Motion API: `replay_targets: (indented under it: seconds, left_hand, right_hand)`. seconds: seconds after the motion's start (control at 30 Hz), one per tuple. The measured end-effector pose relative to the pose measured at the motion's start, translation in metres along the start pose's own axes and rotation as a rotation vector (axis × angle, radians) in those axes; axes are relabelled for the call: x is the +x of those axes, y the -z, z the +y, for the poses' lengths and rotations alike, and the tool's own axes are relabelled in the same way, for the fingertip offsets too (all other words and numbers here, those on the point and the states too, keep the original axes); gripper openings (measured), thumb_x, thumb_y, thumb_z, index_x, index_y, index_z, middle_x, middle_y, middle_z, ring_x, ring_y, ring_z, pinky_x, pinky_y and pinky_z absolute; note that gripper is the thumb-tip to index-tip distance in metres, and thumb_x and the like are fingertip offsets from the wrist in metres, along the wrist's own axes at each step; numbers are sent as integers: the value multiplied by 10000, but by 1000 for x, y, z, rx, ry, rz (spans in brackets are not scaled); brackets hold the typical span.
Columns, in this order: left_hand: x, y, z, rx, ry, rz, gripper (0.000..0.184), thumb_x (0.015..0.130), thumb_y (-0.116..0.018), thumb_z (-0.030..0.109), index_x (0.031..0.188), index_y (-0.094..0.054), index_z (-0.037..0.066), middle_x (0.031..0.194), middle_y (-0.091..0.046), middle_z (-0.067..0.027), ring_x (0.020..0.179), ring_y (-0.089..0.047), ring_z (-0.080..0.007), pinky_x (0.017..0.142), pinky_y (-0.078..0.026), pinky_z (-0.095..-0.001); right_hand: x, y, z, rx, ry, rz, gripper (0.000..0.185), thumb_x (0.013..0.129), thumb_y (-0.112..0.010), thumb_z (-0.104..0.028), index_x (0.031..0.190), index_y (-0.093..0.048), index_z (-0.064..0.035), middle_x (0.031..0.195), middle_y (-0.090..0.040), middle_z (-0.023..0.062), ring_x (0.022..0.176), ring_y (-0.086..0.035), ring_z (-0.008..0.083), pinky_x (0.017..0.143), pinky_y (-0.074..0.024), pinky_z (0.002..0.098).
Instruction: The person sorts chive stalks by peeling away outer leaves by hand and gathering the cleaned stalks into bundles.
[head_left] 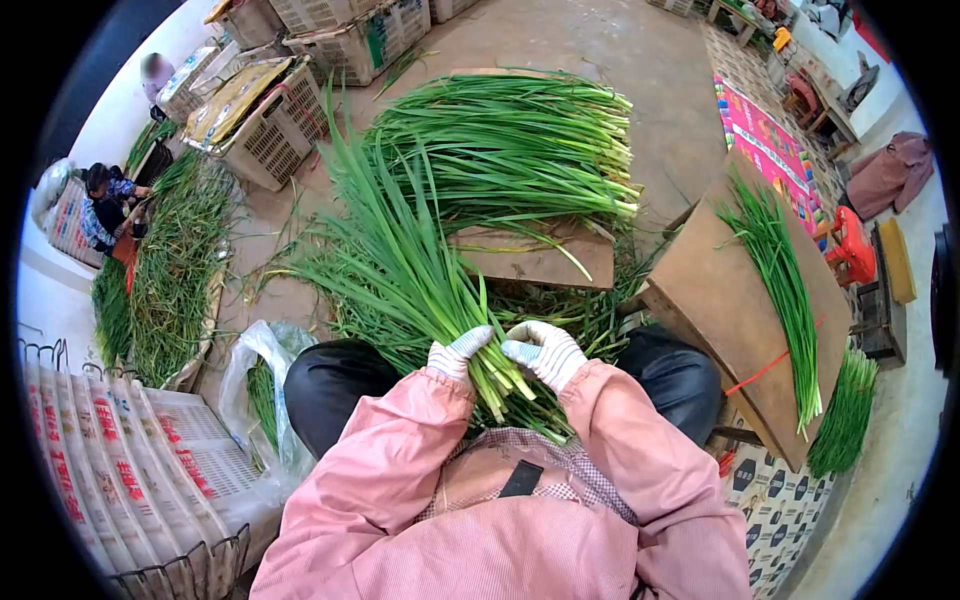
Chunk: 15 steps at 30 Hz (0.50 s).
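Observation:
My left hand [460, 354], in a white striped glove, is closed around a bunch of garlic chives [425, 270] near its pale stalk ends. The long green leaves fan out up and to the left. At the right side of the same bunch, my gloved right hand [547, 353] has thumb and fingers pinched together on the stalks; the fingertips are partly hidden. More loose chives lie in my lap, under the bunch. Just beyond, a large pile of chives [510, 150] rests on a low board [545, 262], its pale ends pointing right.
To the right, a tilted wooden board [715, 290] carries a smaller bunch [780, 280] and a red tie [765, 372]. Plastic crates [270, 130] stand at the back left. Wire racking with printed bags [150, 460] is at lower left. Another person [108, 205] sits beside heaped greens [180, 270].

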<state>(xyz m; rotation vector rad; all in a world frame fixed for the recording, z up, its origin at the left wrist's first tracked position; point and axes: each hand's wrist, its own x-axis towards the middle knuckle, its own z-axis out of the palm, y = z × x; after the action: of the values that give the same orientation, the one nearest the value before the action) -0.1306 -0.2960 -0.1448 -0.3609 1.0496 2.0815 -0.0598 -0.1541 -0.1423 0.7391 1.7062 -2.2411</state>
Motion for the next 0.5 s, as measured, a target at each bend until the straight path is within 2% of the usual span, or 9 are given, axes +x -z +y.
replay_targets:
  seconds: [0.07,0.1,0.17,0.23,0.3,0.33,0.37,0.43,0.5]
  left_hand:
    - [0,3,-4,-51,34,-7,245,686,-680,48,894,-556,12,757,-600,-110,611,-601,-244,535,-532,-377]
    - [-2,3,-5,-46,18,23,247,681,-681,38,893,-558,11,763,-601,-109,614,-600,-246,535,-531,-377]
    - [-2,1,-7,-41,0,50,250,676,-682,29,893,-560,10,768,-603,-108,617,-600,-249,535,-529,-377]
    - [0,0,-12,-21,-130,171,216,684,-663,21,870,-557,-4,737,-596,-122,593,-593,-269,518,-531,-400]
    - [5,4,-11,-3,-161,230,243,683,-659,11,898,-547,18,736,-582,-105,596,-584,-267,501,-527,-409]
    - [9,7,-7,8,-202,268,254,685,-659,11,910,-543,34,734,-573,-100,594,-577,-266,495,-524,-413]
    - [13,10,-4,17,-243,306,267,687,-658,11,922,-538,49,733,-563,-94,593,-570,-266,489,-522,-418]
    - [-9,-12,32,-86,-164,247,276,685,-669,15,915,-521,52,728,-547,-94,581,-559,-278,495,-528,-452]
    - [-3,-8,44,-16,-218,207,279,679,-681,23,904,-516,41,735,-556,-105,582,-568,-289,497,-529,-468]
  right_hand:
    - [8,-3,14,-312,232,106,217,768,-649,-197,881,-575,-28,688,-587,28,578,-512,105,526,-433,254]
    - [2,-8,6,-400,172,161,213,770,-633,-180,878,-560,-11,683,-588,44,589,-512,113,546,-438,270]
    - [4,-11,14,-338,129,172,215,774,-625,-180,883,-551,-10,679,-588,47,590,-510,101,555,-444,267]
    - [2,-11,10,-355,111,178,265,741,-645,-199,891,-545,-5,692,-600,83,603,-544,140,581,-458,287]
    - [0,-6,5,-639,99,226,268,724,-652,-185,899,-542,-15,688,-592,85,606,-541,144,574,-451,277]
    - [-3,-2,5,-831,144,230,309,682,-657,-209,901,-546,-23,722,-599,132,640,-570,224,607,-464,321]
    - [-4,5,9,-988,96,200,337,676,-635,-259,902,-550,-25,770,-601,166,714,-586,296,655,-469,351]
    - [-17,24,18,-1261,-31,57,363,708,-599,-308,939,-557,-30,818,-607,181,780,-590,326,702,-469,363]
    - [-24,51,27,-1350,-137,4,407,734,-571,-348,994,-556,-36,888,-605,190,853,-582,330,753,-463,365]
